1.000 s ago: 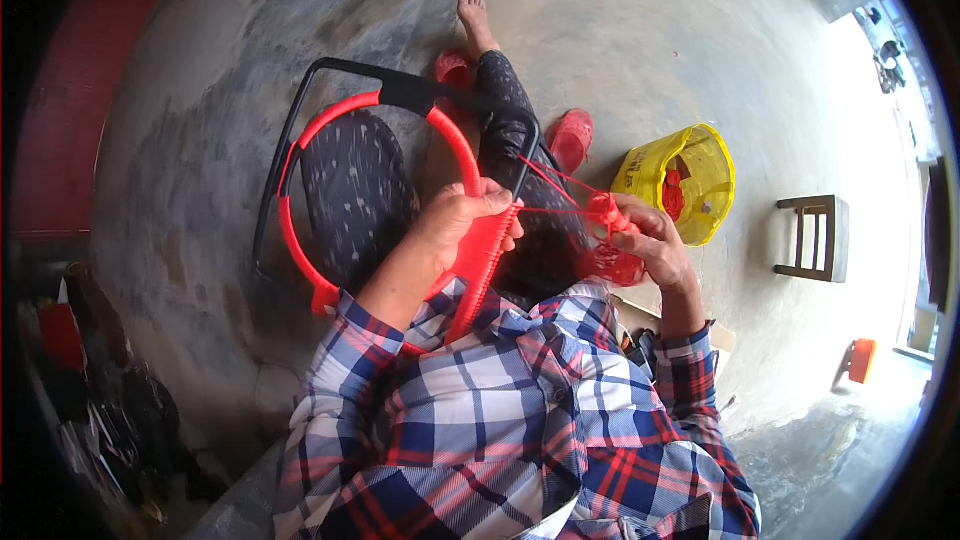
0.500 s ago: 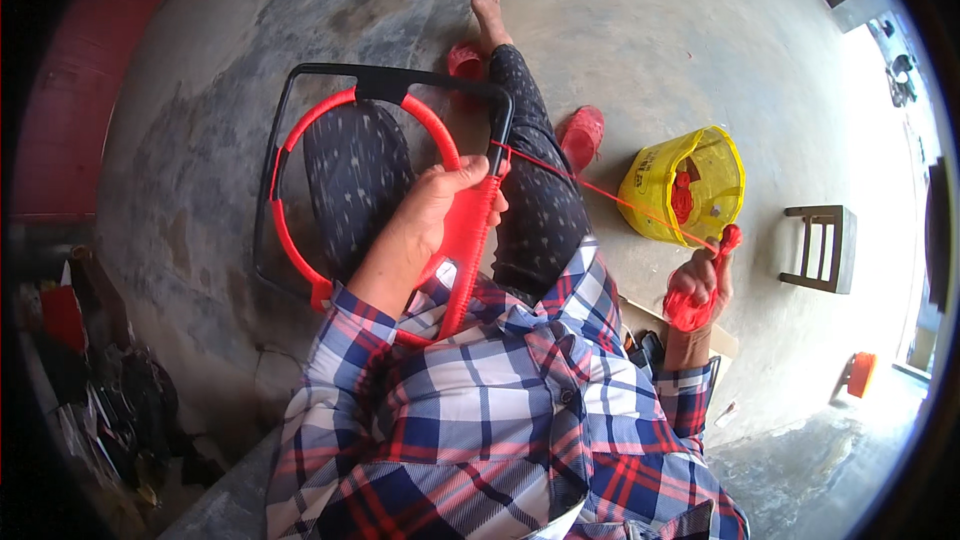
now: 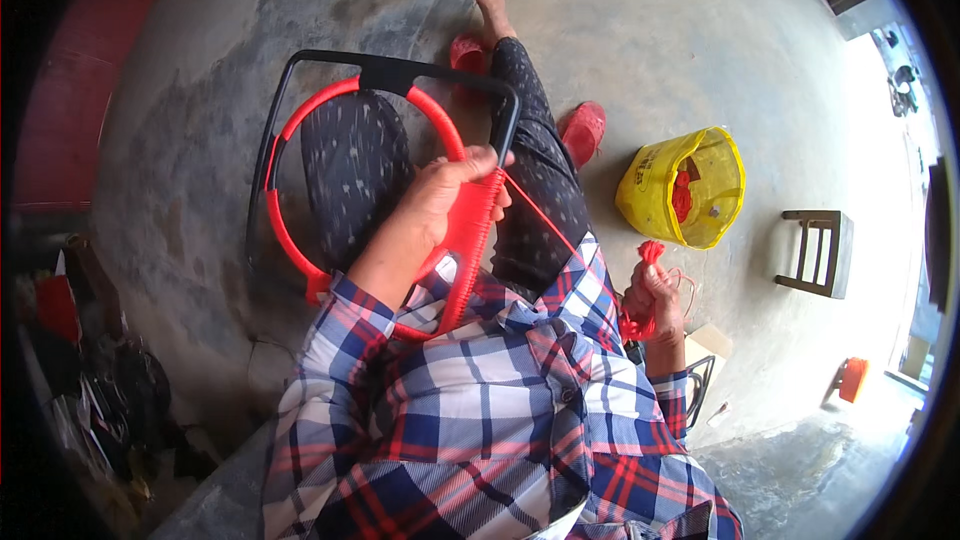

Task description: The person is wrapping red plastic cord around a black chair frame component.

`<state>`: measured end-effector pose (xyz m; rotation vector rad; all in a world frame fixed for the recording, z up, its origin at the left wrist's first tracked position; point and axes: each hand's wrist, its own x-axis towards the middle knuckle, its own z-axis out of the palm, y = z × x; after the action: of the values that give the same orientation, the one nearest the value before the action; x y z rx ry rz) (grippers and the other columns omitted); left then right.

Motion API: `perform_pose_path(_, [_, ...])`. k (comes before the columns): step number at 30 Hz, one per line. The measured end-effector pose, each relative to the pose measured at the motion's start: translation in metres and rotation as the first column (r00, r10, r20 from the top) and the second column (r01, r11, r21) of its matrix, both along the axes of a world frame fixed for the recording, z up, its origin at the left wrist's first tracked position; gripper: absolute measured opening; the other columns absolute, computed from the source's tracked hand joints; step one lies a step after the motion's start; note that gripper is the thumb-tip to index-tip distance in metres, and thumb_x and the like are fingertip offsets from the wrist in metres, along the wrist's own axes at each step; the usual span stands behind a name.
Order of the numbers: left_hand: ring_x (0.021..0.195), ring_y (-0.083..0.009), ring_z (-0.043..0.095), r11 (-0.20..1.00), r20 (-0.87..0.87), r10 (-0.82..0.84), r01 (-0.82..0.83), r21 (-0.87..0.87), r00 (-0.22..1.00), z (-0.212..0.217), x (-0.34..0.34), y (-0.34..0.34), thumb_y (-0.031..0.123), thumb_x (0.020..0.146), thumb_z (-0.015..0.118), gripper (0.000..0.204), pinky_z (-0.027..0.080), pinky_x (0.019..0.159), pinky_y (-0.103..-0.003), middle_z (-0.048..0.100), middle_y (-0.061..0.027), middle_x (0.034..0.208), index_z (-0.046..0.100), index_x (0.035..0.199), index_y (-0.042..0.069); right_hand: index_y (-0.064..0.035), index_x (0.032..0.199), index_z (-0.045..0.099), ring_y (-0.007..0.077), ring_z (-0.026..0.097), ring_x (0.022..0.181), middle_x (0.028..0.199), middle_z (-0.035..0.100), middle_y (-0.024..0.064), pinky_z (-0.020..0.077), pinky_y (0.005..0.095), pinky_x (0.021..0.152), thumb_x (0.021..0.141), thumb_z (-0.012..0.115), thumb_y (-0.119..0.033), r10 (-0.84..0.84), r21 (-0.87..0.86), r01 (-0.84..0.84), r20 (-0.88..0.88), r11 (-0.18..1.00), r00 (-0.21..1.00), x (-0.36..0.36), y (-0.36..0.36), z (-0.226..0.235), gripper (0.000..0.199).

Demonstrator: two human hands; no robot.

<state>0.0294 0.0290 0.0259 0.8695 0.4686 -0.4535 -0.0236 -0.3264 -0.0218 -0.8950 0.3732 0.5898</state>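
A black rectangular frame [image 3: 437, 71] with a red-wrapped ring [image 3: 277, 230] inside it rests across my lap. Tight coils of red cord [image 3: 474, 262] cover part of its right side. My left hand [image 3: 442, 192] grips that side near the upper end of the coils, beside a red panel. From there a strand of red cord [image 3: 541, 210] runs down to the right. Out by my right hip, my right hand [image 3: 650, 302] is closed round a bundle of red cord [image 3: 651, 252], with a loose loop beside it.
A yellow bucket [image 3: 650, 185] with red material inside stands on the floor to the right, a small wooden stool [image 3: 838, 254] beyond it. Red shoes [image 3: 581, 134] lie near my outstretched leg. Cluttered items [image 3: 110, 390] are heaped at the lower left; an orange-red object [image 3: 853, 379] sits far right.
My right hand has come inward and slightly down with the cord bundle, away from below the bucket. The strand now slopes more steeply. My left hand keeps its grip on the frame.
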Motion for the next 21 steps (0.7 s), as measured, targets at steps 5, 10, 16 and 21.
perform_pose_path(5, [0.059, -0.0242, 0.064, 0.996, 0.016, -0.043, 0.045, -0.076, 0.999, -0.003, 0.003, -0.001, 0.014, 0.084, 0.06, 0.013, 0.053, 0.057, -0.033, 0.065, -0.0159, 0.072, 0.058, 0.09, 0.003, -0.01, 0.098, 0.055, 0.0103, 0.043, 0.05, 0.063, 0.045, -0.0026, 0.0388, 0.0276, 0.045, 0.093, 0.052, -0.036, -0.243, -0.362, 0.187, -0.117, 0.913, 0.963, 0.049, -0.003, -0.035, 0.026])
perform_pose_path(10, [0.074, -0.0201, 0.063, 0.994, 0.014, 0.05, -0.051, 0.091, 0.999, -0.003, 0.0, -0.01, 0.015, 0.082, 0.061, 0.023, 0.053, 0.065, -0.031, 0.063, -0.0104, 0.086, 0.057, 0.102, 0.003, -0.0035, 0.111, 0.055, 0.0164, 0.06, 0.09, 0.099, 0.062, 0.004, 0.0494, 0.031, 0.079, 0.092, 0.054, -0.016, -0.045, -0.169, 0.087, 0.238, 0.982, 0.97, 0.107, 0.068, 0.031, 0.024])
perform_pose_path(16, [0.107, -0.0199, 0.053, 0.904, 0.298, 0.236, -0.321, 0.281, 0.925, -0.004, -0.001, -0.024, 0.011, 0.083, 0.058, 0.057, 0.045, 0.092, -0.033, 0.042, -0.0097, 0.132, 0.037, 0.135, 0.006, -0.0057, 0.096, 0.065, 0.0242, 0.062, 0.095, 0.101, 0.064, 0.0089, 0.0499, 0.0316, 0.077, 0.082, 0.063, -0.012, 0.773, -0.84, 0.264, 0.54, 0.473, 0.333, 0.151, 0.147, 0.085, 0.015])
perform_pose_path(21, [0.118, -0.0242, 0.049, 0.952, 0.394, 0.23, -0.29, 0.098, 0.89, 0.002, -0.004, -0.028, 0.009, 0.085, 0.054, 0.064, 0.041, 0.098, -0.037, 0.045, -0.0131, 0.133, 0.024, 0.142, 0.007, -0.0041, 0.097, 0.064, 0.0292, 0.061, 0.092, 0.104, 0.061, 0.0112, 0.0505, 0.0378, 0.079, 0.075, 0.069, -0.015, 0.817, -0.752, 0.409, 0.576, 0.517, 0.025, 0.157, 0.173, 0.054, 0.025])
